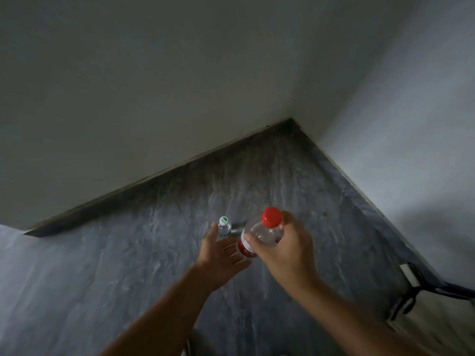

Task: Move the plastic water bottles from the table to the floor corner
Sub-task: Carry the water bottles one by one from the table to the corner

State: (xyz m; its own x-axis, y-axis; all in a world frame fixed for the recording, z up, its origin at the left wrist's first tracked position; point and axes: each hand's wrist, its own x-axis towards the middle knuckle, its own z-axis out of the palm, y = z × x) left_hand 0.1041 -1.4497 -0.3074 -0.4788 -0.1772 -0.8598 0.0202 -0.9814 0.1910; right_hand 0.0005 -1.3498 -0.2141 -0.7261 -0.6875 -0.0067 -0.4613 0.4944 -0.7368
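Note:
A clear plastic bottle with a red cap (259,233) and a red label is held above the floor by my right hand (288,249), whose fingers wrap its shoulder. My left hand (221,254) is open, palm up, just left of and below that bottle, holding nothing. Beyond its fingertips a smaller clear bottle with a white and green cap (224,226) stands upright on the dark grey floor (128,253). The floor corner (290,124), where the two white walls meet, lies farther back and to the right.
White walls close the space at the back and on the right. A black frame with a white piece (411,281) stands against the right wall near the lower right. The grey floor runs open to the left.

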